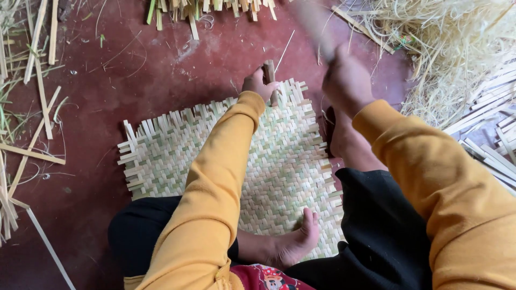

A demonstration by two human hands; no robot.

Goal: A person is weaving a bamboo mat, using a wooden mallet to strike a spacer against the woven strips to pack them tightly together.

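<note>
A woven bamboo mat (161,156) of pale green and cream strips lies on the red floor. My left hand (258,84) grips a short wooden block (270,75) standing upright on the mat's far edge. My right hand (344,75) is raised just right of it, closed around a blurred stick-like tool (314,27) that points up and away. Both arms wear orange sleeves. My bare foot (293,244) rests on the mat's near part, and my other leg lies along its right edge.
Loose bamboo strips (32,107) lie scattered at the left. A heap of fine shavings (457,48) fills the top right, with flat slats (489,134) below it. Cut strip ends (209,8) sit at the top middle.
</note>
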